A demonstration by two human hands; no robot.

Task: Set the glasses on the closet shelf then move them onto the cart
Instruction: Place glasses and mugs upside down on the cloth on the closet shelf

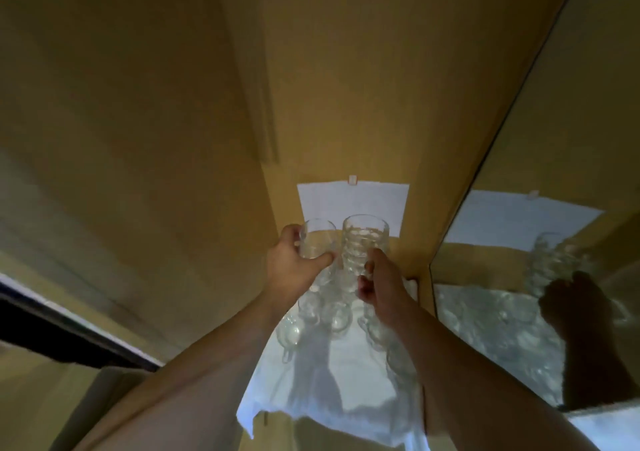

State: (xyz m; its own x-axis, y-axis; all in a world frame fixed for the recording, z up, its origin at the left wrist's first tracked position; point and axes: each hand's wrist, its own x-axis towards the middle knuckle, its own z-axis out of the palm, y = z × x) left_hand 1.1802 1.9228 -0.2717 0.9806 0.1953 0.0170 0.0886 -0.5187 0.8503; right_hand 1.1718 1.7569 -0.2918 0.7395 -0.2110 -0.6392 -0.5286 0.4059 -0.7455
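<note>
Now left hand (pixel 291 263) grips smooth clear glass tumbler (pixel 316 239) | right hand (pixel 381 281) grips ribbed clear glass tumbler (pixel 360 246) | both above white cloth-covered shelf (pixel 360 391)

- Left hand (pixel 294 263): grips smooth glass (pixel 317 241).
- Right hand (pixel 379 282): grips ribbed glass (pixel 363 246), beside it.
- Glass mugs (pixel 325 315): on white-lined shelf (pixel 363 391), rear.
</note>
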